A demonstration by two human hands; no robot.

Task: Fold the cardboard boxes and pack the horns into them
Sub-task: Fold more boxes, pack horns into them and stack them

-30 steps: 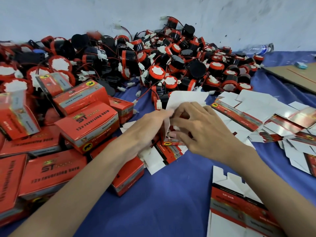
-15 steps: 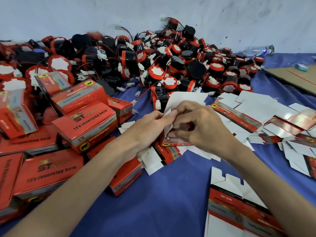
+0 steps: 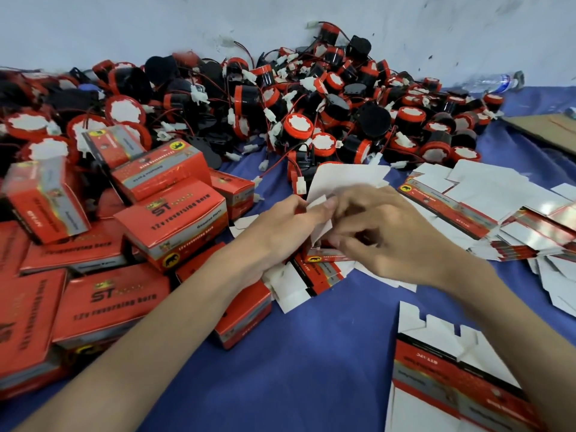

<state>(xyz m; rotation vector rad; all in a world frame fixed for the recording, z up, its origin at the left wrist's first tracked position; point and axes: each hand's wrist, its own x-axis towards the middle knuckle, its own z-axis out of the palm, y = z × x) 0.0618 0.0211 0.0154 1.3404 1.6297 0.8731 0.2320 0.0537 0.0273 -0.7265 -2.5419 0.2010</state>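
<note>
My left hand pinches a white flap of the box; my right hand curls its fingers around the same box

A folded red box reads "ST" over "12v reversing horn" on its top, with "Genuine Parts" on a grey band. A second box lower left carries the same "ST" and "12v reversing horn". Print on the flat cartons at right is too blurred to read.
</note>
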